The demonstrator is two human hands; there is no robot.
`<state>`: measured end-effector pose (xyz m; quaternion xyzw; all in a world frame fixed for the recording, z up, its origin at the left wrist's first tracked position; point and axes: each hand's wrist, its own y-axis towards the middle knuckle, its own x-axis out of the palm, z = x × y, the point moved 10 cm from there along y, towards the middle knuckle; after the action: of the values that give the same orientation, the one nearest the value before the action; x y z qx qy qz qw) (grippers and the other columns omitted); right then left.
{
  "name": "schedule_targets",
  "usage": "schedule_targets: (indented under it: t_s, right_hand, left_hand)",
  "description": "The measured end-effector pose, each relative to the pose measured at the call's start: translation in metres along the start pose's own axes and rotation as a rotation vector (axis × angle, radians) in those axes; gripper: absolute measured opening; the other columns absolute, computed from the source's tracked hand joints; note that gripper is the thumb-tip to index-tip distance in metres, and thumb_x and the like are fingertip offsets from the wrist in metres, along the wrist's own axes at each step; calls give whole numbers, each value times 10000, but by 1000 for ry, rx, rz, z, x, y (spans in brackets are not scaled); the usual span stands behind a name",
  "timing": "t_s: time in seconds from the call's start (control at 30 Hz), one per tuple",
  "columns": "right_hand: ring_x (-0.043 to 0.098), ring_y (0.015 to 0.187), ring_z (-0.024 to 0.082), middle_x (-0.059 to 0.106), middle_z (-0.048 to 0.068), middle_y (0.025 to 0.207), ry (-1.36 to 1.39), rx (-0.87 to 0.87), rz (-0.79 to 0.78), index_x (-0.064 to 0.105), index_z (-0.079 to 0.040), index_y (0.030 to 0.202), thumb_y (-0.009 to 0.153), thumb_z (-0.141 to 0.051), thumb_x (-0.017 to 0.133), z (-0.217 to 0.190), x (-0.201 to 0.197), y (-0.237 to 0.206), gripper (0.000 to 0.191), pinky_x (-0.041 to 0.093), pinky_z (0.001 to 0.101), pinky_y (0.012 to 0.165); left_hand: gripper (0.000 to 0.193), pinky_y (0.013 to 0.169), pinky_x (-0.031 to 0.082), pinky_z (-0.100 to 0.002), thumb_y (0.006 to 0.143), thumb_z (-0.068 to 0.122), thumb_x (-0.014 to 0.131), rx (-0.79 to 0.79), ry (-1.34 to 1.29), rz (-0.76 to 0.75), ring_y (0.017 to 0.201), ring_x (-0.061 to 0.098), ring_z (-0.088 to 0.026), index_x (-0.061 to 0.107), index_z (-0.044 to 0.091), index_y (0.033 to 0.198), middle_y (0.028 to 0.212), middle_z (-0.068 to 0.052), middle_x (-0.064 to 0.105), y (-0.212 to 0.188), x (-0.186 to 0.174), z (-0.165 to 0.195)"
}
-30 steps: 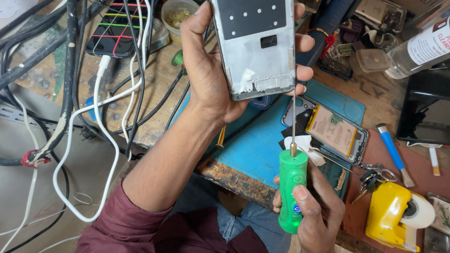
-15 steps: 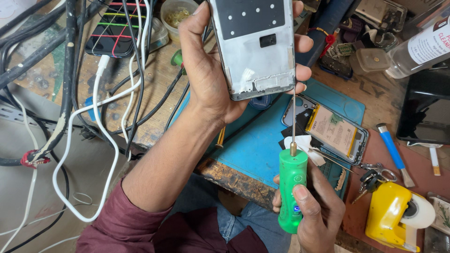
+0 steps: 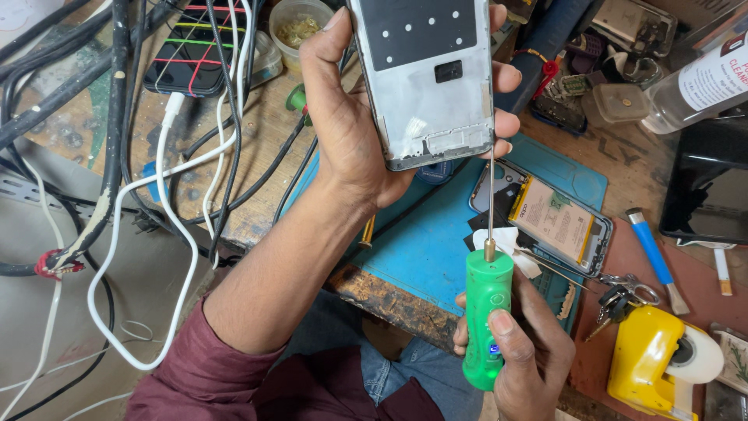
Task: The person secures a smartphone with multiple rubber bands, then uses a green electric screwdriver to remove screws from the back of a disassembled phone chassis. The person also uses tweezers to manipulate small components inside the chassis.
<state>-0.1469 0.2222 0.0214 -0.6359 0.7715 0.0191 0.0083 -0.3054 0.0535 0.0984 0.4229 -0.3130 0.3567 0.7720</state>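
My left hand (image 3: 366,132) grips a stripped phone frame (image 3: 425,78) from its left side, thumb up along one long edge and fingertips (image 3: 506,78) curled round the other, holding it upright above the blue work mat (image 3: 425,242). The frame's grey inner face is toward me, a dark panel with small pale dots across its upper part and a small black square below that.

My right hand (image 3: 518,343) is closed fully around the green handle of a screwdriver (image 3: 487,312), thumb pressed on the handle's front. Its thin metal shaft rises straight up, and the tip meets the frame's lower right corner, just beside my left fingertips.

On the mat behind the shaft lies an opened phone body (image 3: 545,222) with its battery exposed, a scrap of white tissue (image 3: 510,245) touching its near edge. A blue-handled brush (image 3: 654,257) rests to the right on the reddish mat, near a bunch of keys (image 3: 619,300) and a yellow tape dispenser (image 3: 658,362). A clear bottle (image 3: 693,90) lies at the upper right beside a dark screen (image 3: 705,187).

At the left, black and white cables (image 3: 167,171) trail over the worn wooden bench (image 3: 257,125), where a phone (image 3: 195,47) showing coloured lines sits near a small round tub (image 3: 300,27).
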Motion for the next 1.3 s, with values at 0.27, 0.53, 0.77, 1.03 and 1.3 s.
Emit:
schedule_targets:
  t_s: [0.27, 0.53, 0.77, 1.03, 1.3]
  right_hand:
    - [652, 630, 183, 700, 212, 937, -14, -10, 2, 543, 99, 1450, 951, -241, 547, -1, 0, 2, 604, 567, 329, 540]
    - [653, 631, 192, 691, 229, 943, 17, -34, -22, 541, 112, 1443, 949, -247, 561, 0, -1, 3, 612, 566, 339, 536]
    - [656, 627, 203, 696, 236, 947, 43, -58, -8, 522, 112, 1449, 945, -225, 553, 1, -4, 1, 606, 568, 349, 542]
    - [647, 611, 205, 695, 239, 933, 25, -34, 12, 534, 99, 1448, 945, -180, 529, 3, -4, 2, 575, 565, 354, 529]
    - [653, 621, 205, 690, 243, 939, 15, -37, 10, 518, 113, 1454, 938, -200, 523, 3, -5, 2, 603, 566, 348, 531]
  left_hand:
    - [997, 841, 610, -522, 981, 746, 174, 7, -60, 29, 954, 711, -402, 417, -51, 1528, 1361, -184, 543, 3, 4, 2]
    - [945, 825, 601, -479, 1014, 727, 235, 22, 73, -62, 975, 698, -381, 456, -48, 1506, 1328, -204, 566, 4, 8, 5]
    - [913, 860, 626, -516, 973, 655, 317, -58, 149, 35, 1012, 702, -375, 494, -75, 1492, 1315, -282, 629, 6, -2, -9]
    - [836, 877, 631, -530, 1018, 601, 312, -71, 137, 32, 1015, 709, -390, 511, -83, 1456, 1254, -297, 651, 4, 2, -12]
    - [880, 854, 642, -487, 997, 675, 327, -87, 246, -63, 948, 730, -366, 519, -43, 1468, 1188, -294, 682, 2, 6, -15]
